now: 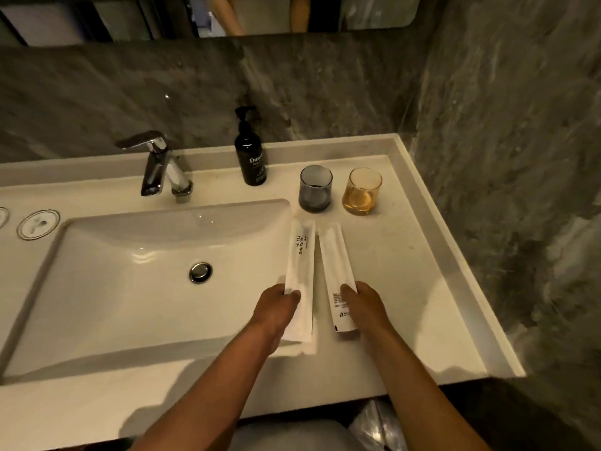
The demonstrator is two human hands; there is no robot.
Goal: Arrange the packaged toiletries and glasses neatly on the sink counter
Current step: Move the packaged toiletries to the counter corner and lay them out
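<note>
Packets: flat white paper | glasses: smoky, amber | counter: pale stone

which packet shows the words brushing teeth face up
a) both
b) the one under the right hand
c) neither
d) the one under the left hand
d: the packet under the left hand, the left packet, shows BRUSHING TEETH along its upper part, while the right packet under the right hand shows only small print near its lower end.
</note>
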